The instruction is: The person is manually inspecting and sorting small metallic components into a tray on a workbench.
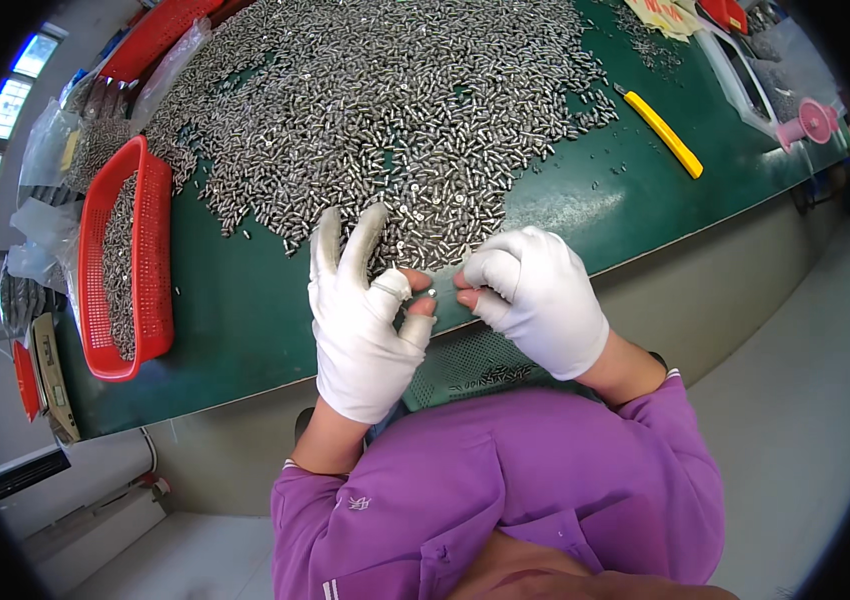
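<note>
Both hands wear white gloves that leave the thumb and index fingertips bare. My left hand [360, 320] is at the near edge of a large pile of small metal parts [375, 130]. Its thumb and index finger pinch a small shiny metal part [432, 293], while two other fingers stretch toward the pile. Just to the right, my right hand [540, 295] has thumb and index finger pressed together, tips facing the left hand's. Whatever lies between the right fingertips is too small to make out.
A red plastic basket [160, 270] with metal parts stands at left. A yellow utility knife [663, 132] lies on the green table [235, 350], right of the pile. Below the table edge is a green basket [435, 375] with dark parts. A small pink fan [815, 121] stands far right.
</note>
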A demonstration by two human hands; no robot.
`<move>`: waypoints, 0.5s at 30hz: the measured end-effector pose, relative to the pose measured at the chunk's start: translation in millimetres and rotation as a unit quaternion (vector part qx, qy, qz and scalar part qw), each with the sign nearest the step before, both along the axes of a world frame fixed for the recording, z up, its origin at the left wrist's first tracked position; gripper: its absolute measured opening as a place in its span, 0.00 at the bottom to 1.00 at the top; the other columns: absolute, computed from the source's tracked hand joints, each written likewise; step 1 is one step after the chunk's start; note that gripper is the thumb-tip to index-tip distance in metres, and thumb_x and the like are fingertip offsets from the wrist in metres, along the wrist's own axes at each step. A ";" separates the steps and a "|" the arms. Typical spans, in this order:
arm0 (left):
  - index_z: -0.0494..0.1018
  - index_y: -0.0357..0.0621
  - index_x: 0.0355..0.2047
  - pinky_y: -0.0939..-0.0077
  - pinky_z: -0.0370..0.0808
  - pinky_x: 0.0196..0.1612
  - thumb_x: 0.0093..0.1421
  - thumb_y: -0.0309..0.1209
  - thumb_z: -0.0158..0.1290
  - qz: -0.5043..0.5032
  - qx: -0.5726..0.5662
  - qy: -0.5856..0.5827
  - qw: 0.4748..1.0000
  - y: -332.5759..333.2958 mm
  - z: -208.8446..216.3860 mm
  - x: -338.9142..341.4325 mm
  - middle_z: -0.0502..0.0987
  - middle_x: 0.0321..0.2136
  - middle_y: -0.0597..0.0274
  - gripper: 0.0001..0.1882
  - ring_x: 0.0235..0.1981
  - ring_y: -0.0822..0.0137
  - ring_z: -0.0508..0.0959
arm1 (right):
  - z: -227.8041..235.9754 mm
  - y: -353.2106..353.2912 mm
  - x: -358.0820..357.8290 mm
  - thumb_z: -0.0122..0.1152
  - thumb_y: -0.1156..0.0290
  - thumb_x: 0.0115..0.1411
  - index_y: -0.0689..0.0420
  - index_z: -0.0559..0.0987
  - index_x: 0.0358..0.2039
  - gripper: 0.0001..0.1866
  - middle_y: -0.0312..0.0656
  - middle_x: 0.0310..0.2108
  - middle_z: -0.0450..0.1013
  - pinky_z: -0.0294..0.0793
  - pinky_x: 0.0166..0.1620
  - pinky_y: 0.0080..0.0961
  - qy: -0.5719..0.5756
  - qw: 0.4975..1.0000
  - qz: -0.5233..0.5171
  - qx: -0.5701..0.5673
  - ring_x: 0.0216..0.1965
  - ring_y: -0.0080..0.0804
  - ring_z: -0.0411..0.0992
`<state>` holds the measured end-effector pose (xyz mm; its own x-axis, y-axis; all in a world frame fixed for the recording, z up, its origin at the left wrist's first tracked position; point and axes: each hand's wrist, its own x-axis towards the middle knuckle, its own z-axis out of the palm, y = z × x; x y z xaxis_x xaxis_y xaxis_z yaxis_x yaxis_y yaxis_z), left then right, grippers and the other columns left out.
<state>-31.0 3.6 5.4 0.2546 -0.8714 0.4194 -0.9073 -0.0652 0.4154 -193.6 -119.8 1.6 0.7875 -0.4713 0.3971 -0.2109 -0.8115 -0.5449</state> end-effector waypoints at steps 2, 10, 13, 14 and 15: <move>0.77 0.47 0.32 0.38 0.64 0.61 0.45 0.27 0.66 -0.004 0.000 0.003 1.000 -1.0 0.1 0.5 0.68 0.63 0.49 0.13 0.64 0.30 0.61 | 6.1 -0.1 1.7 0.70 0.67 0.52 0.47 0.81 0.33 0.08 0.35 0.32 0.75 0.75 0.40 0.38 0.027 1.000 0.005 0.003 0.37 0.42 0.74; 0.77 0.47 0.31 0.39 0.64 0.60 0.45 0.27 0.67 -0.009 -0.004 0.007 1.000 -1.7 0.3 -0.8 0.68 0.62 0.50 0.12 0.64 0.31 0.62 | 9.5 -1.7 -3.7 0.72 0.63 0.50 0.48 0.83 0.34 0.11 0.37 0.32 0.74 0.75 0.40 0.39 0.042 0.999 0.002 0.016 0.36 0.42 0.74; 0.78 0.46 0.29 0.39 0.65 0.60 0.45 0.27 0.67 0.000 -0.008 0.012 1.000 -2.3 0.9 -1.1 0.69 0.62 0.50 0.11 0.64 0.30 0.62 | 6.9 -2.2 -3.0 0.73 0.61 0.50 0.48 0.83 0.34 0.12 0.37 0.33 0.75 0.75 0.40 0.39 0.036 0.999 0.008 0.006 0.36 0.43 0.74; 0.77 0.48 0.28 0.41 0.65 0.61 0.45 0.26 0.67 -0.016 -0.004 -0.005 1.000 -2.0 1.7 -0.3 0.70 0.62 0.50 0.11 0.66 0.30 0.62 | 8.0 -3.9 -4.3 0.73 0.61 0.50 0.48 0.83 0.34 0.12 0.37 0.33 0.75 0.75 0.40 0.39 0.035 0.999 0.007 0.004 0.36 0.43 0.74; 0.75 0.49 0.27 0.43 0.66 0.62 0.45 0.26 0.67 -0.031 -0.001 -0.023 0.999 -2.1 3.0 -0.3 0.70 0.63 0.50 0.11 0.67 0.31 0.62 | 9.0 -6.5 -6.6 0.73 0.61 0.50 0.48 0.83 0.34 0.11 0.37 0.33 0.75 0.75 0.40 0.39 0.036 0.999 0.038 0.005 0.36 0.43 0.74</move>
<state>-31.2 1.4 8.4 0.1805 -0.8841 0.4310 -0.9275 -0.0071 0.3738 -200.2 -126.3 10.5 0.8475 -0.4132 0.3333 -0.1890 -0.8216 -0.5379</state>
